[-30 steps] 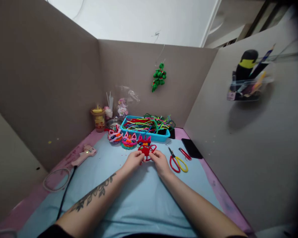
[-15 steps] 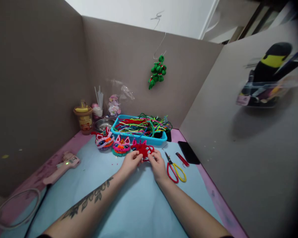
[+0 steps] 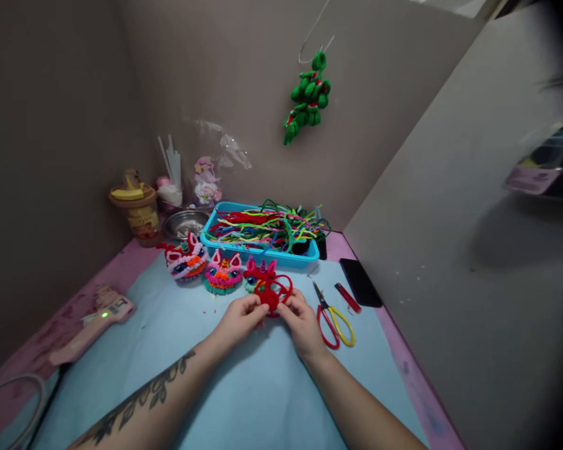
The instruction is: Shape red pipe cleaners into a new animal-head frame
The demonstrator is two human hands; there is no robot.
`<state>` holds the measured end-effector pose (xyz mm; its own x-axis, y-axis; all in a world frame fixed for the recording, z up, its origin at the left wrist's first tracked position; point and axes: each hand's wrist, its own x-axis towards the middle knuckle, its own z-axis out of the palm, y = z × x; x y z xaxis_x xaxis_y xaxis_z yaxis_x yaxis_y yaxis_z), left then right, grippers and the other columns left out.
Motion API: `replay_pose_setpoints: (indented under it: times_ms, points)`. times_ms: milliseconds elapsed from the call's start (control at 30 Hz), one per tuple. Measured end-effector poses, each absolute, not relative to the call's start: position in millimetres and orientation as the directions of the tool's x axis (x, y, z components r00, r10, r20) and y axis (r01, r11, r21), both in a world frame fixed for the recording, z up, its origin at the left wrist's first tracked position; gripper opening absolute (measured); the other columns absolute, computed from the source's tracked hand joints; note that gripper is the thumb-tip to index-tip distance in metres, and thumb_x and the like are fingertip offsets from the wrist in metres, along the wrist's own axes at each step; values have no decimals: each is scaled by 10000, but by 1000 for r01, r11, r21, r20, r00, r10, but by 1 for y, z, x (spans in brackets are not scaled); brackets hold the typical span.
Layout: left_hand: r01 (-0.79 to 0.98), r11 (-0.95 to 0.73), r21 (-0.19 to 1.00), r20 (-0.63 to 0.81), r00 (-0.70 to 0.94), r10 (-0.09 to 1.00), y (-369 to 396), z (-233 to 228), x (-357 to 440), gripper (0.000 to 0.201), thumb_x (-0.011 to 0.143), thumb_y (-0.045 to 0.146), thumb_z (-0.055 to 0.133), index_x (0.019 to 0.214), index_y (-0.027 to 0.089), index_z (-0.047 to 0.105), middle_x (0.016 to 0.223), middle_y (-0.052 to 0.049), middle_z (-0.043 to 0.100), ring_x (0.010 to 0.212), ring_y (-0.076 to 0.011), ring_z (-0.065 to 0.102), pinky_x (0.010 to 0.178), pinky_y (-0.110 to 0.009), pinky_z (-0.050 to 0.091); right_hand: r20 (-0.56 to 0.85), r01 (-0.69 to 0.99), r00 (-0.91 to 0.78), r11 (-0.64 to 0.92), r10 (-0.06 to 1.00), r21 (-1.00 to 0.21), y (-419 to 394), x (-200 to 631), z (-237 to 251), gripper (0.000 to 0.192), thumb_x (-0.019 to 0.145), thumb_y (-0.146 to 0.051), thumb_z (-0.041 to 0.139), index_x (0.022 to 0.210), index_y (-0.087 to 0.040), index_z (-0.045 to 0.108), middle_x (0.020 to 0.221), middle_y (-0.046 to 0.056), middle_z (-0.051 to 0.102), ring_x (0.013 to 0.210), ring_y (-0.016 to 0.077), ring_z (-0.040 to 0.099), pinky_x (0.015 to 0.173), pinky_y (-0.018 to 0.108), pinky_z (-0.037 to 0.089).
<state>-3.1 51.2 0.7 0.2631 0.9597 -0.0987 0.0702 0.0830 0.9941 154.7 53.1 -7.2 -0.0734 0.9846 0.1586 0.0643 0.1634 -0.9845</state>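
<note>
Shaping step: left hand (image 3: 238, 317) and right hand (image 3: 301, 319) both pinch a red pipe-cleaner figure (image 3: 272, 294) just in front of the blue tray (image 3: 258, 255); further bending likely needs steady fingertip grip.

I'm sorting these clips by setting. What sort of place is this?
Probably a partitioned craft workstation: grey divider walls enclose a desk holding a blue tray of pipe cleaners, finished fuzzy animal faces and scissors.
</note>
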Motion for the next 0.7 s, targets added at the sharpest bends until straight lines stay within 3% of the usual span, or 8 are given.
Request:
replay_pose_setpoints:
  times_ms: [367, 600, 700]
  points:
    - [170, 113, 979, -151, 233, 961, 47, 3, -2, 308, 780, 429, 509, 685, 136, 513, 595, 17, 447, 565, -102, 382, 529, -216, 288, 39, 95, -110, 49, 993, -994, 49, 155, 7, 218, 766, -307, 584, 599, -170, 552, 852, 34, 487, 813, 170, 508, 746, 261, 407]
    - [203, 123, 971, -178, 280, 943, 41, 7, -2, 356, 811, 462, 477, 675, 136, 521, 603, 10, 426, 589, -104, 350, 539, -209, 293, -4, 88, -197, 14, 980, -996, 47, 163, -8, 193, 807, -341, 534, 735, -184, 620, 890, 63, 556, 887, 197, 542, 822, 285, 432]
    - [198, 173, 965, -230, 318, 920, 41, 5, -1, 403, 791, 516, 486, 717, 129, 573, 594, 3, 457, 574, -103, 356, 540, -205, 314, -38, 92, -198, -20, 979, -996, 48, 166, -23, 218, 769, -377, 577, 681, -182, 614, 822, 64, 569, 797, 195, 559, 730, 269, 466]
